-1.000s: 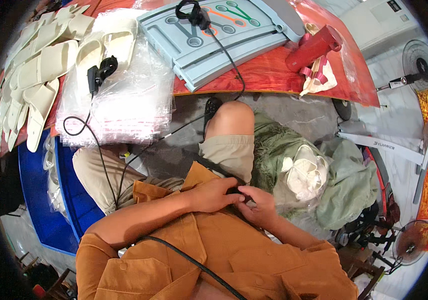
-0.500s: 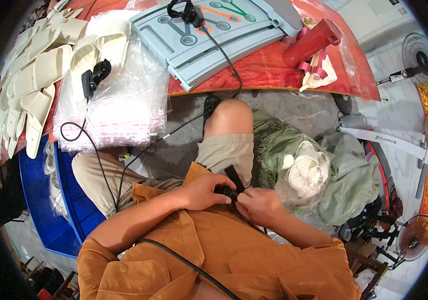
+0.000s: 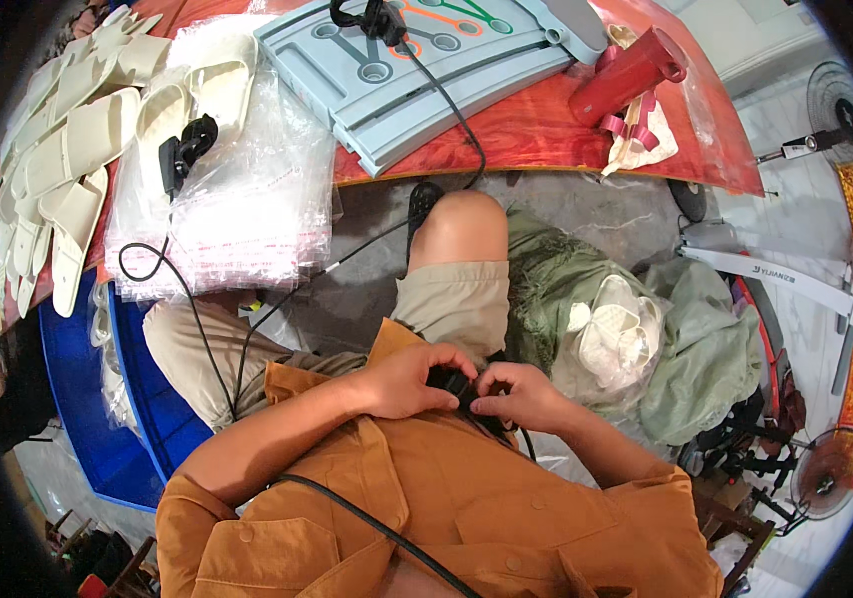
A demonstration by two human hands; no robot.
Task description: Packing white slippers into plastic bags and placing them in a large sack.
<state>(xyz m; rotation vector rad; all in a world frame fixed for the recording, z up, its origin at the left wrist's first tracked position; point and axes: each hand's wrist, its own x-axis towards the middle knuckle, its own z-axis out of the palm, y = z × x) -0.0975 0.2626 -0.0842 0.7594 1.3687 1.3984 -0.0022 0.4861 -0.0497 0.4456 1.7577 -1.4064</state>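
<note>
At my waist, in front of the orange-brown shirt (image 3: 426, 488), my left hand (image 3: 411, 381) is curled round a small black boxy thing (image 3: 454, 386). Its exact kind is partly hidden by my fingers. My right hand (image 3: 524, 397) is closed against the right side of the same black thing, thumb and forefinger together at its edge. A black cable (image 3: 528, 444) hangs just below the right hand. Another thick black cable (image 3: 366, 513) runs across the shirt. My knee (image 3: 461, 231) is bent beyond the hands.
On the red table (image 3: 416, 161) lie cream slippers (image 3: 97, 130), clear plastic bags (image 3: 237, 224), black strapped devices with cables (image 3: 179, 159), a grey-blue folding piece (image 3: 396, 110) and a red cylinder (image 3: 626, 78). Blue bin (image 3: 87, 399) stands left; green sacking (image 3: 700, 369) and bagged slippers (image 3: 614, 334) lie right.
A black strap end that stood up between my hands has dropped from sight. My right hand has shifted its fingers on the black thing; the left hand stays nearly still.
</note>
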